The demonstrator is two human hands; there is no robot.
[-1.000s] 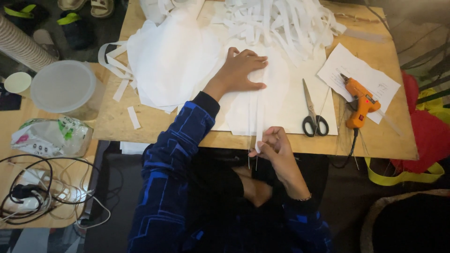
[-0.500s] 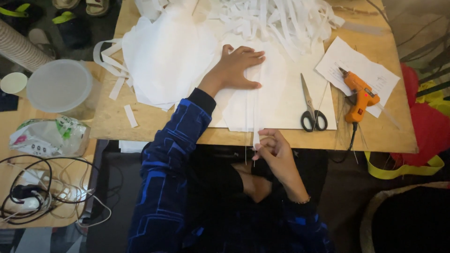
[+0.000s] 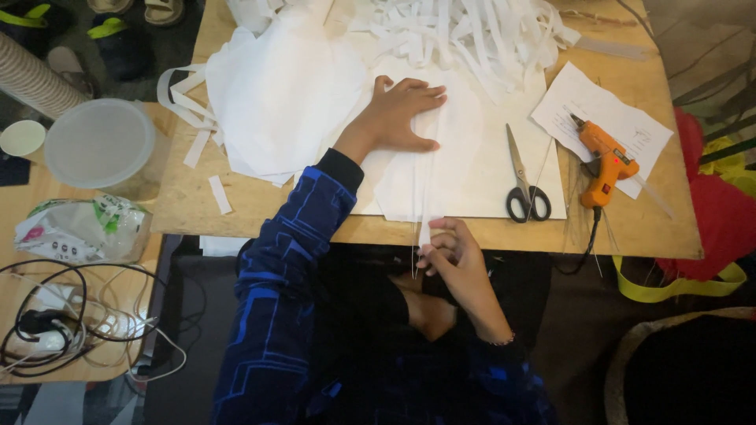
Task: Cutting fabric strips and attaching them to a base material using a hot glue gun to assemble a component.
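Two hands in view. Left hand (image 3: 403,114) flat, fingers spread, palm down on the large white paper sheet (image 3: 480,169) at the middle of the pale wooden table (image 3: 669,228); grips nothing, only presses. Right hand (image 3: 455,256) at the near table edge, fingers curled, pinching the lower end of a narrow white paper strip (image 3: 428,185) that runs from the left hand's fingertips down across the sheet and over the edge. How much of the strip is still joined to the sheet: hard to make out.

One pair of black-handled scissors (image 3: 521,179), lying closed on the sheet, right of the strip. One orange glue gun (image 3: 602,161) on one written-on sheet of white paper (image 3: 639,130), cord dropping over the table edge. One heap of cut white paper strips (image 3: 465,31) at the far side, not countable, cut off by the top border. One crumpled white sheet pile (image 3: 276,94) to the left. Two loose short strips (image 3: 208,169) beside it.

Lower side table: one lidded translucent round container (image 3: 98,145), one paper cup (image 3: 22,139), one crumpled plastic bag (image 3: 79,230), tangled cables (image 3: 55,323), count unclear.
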